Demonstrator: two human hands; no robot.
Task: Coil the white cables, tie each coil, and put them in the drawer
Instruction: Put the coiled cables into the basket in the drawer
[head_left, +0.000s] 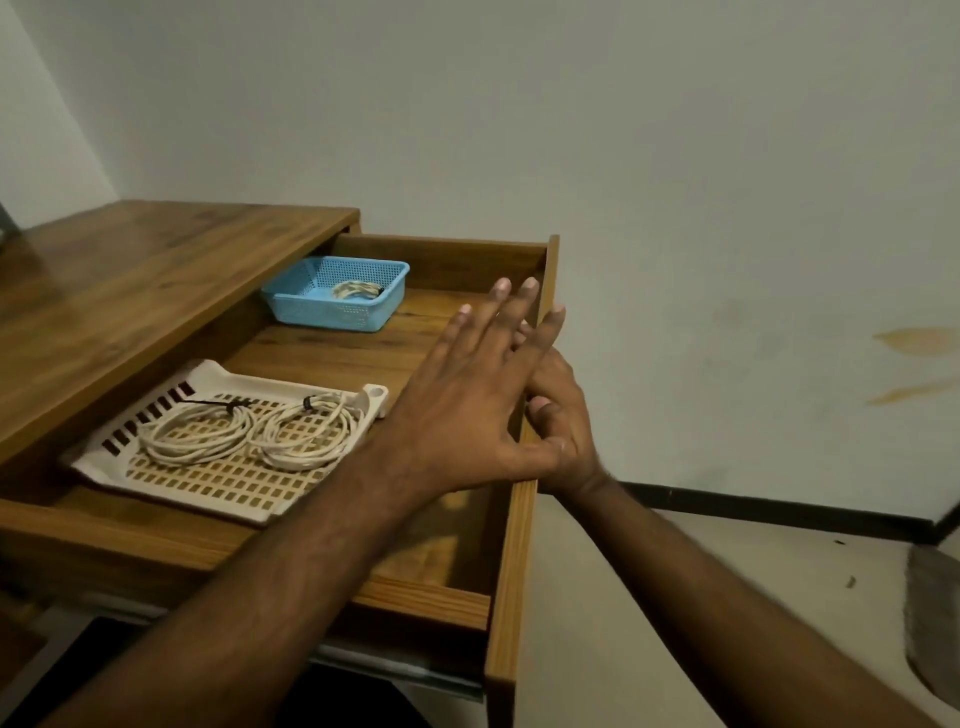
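Both forearms reach in from the near edge. The left hand (467, 410) hovers over the open drawer (511, 551), fingers straight and spread, grip released. The right hand (563, 415) sits just behind it at the drawer's front panel, partly hidden; I cannot tell its grip. Two tied white cable coils (249, 434) lie side by side in one cream tray (218, 488) at the drawer's near left. One blue basket (337, 293) sits in the far corner, beside the tabletop (130, 291).

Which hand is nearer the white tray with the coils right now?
Left. The left hand hovers just right of the white tray, fingers spread. The right hand is farther right, at the drawer front.
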